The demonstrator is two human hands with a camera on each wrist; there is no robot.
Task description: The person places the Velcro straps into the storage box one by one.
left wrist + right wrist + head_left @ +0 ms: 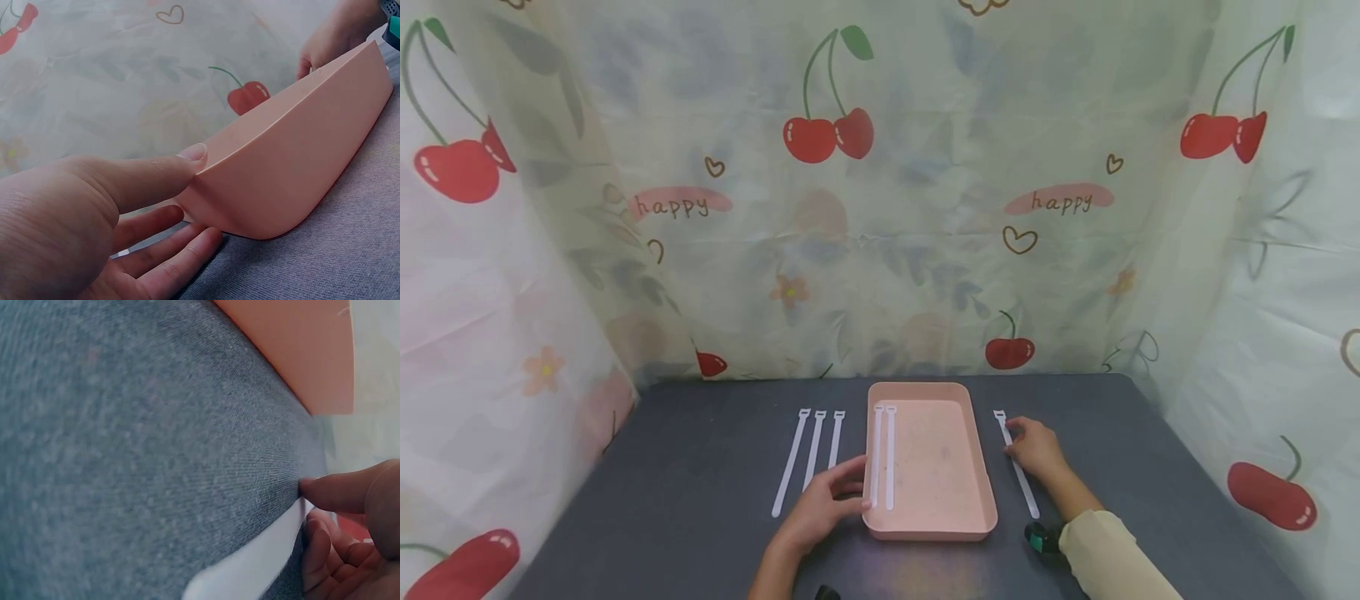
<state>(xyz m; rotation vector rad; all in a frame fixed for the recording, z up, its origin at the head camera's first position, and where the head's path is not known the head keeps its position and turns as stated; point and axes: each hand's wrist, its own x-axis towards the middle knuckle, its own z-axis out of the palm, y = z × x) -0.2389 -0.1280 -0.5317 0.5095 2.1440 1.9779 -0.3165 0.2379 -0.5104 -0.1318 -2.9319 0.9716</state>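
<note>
A shallow pink tray (934,467) lies on the dark cloth, with two white cable ties (891,458) side by side along its left inside. My left hand (822,504) grips the tray's near left corner; in the left wrist view the thumb (169,172) rests over the rim and the fingers (169,269) touch the outer wall. To the right of the tray, a single white cable tie (1026,492) with a slotted head lies slanted on the cloth. My right hand (1037,450) pinches it below the head, thumb on one edge and fingers on the other.
Left of the tray lie three more white cable ties (791,462), two of them partly behind my left hand. A dark cloth (700,467) covers the table. Printed curtains (910,275) with cherries close off the back and both sides.
</note>
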